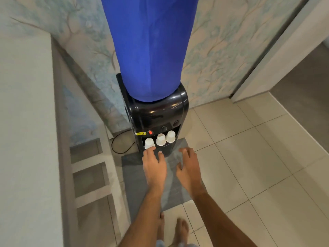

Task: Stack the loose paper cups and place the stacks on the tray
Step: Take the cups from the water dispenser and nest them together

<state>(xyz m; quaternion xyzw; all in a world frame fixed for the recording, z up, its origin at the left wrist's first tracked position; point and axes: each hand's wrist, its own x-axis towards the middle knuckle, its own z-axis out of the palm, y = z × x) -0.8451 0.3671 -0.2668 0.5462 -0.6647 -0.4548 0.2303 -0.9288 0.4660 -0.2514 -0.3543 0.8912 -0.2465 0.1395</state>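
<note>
three white paper cups stand in a slanted row in the recess of the black water dispenser (160, 111), just below the centre of the frame: the left cup (149, 143) lowest, the middle cup (161, 139) a little up and to the right of it, and the right cup (170, 136) highest. they are close together but none is nested in another, and they seem to stand mouth-down, each long axis upright. whether the ledge under them is the tray of the task i cannot tell.

the left hand (154, 163) is directly below the left cup, fingers loosely extended and holding nothing. its fingertips are at the foot of that cup, touching it or just short of it. the right hand (188, 166) is lower and further right, over the grey mat (135, 175), fingers spread and relaxed, also holding nothing, and well apart from every cup.

so the left hand is much the nearer, and the left cup lies straight up-frame from its fingertips. judging by this, the coming move is a short reach forward to take that cup by its sides, with the other two cups up and to the right.
</note>
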